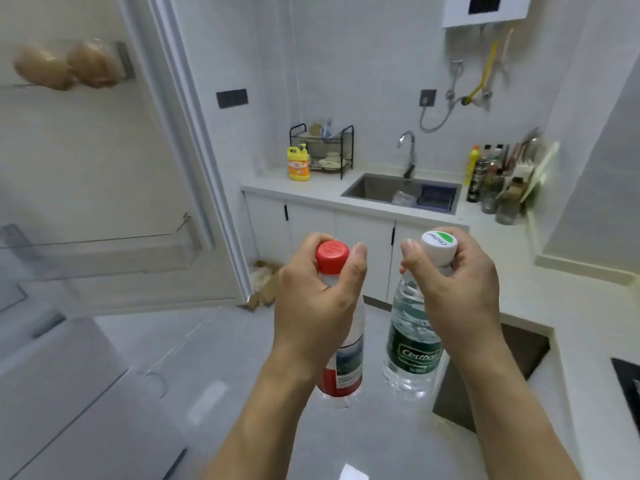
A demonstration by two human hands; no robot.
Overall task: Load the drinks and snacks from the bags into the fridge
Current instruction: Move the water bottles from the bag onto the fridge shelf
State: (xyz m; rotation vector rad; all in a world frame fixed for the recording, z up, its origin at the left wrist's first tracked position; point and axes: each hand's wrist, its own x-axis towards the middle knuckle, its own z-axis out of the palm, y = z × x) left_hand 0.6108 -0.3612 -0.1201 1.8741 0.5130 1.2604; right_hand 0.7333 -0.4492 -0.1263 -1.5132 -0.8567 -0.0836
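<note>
Two water bottles, a red-capped bottle (341,362) in the left hand (317,299) and a white-capped bottle (412,341) in the right hand (457,292), are gripped at the neck by curled fingers, not yet loaded into the fridge door (104,188) open at ten o'clock.

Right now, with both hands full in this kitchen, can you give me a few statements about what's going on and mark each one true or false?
1. The left hand grips a red-capped bottle by its neck. True.
2. The right hand is empty. False: it holds a white-capped water bottle.
3. The fridge door is closed. False: it stands open.
4. A yellow detergent bottle stands on the counter left of the sink. True.
</note>
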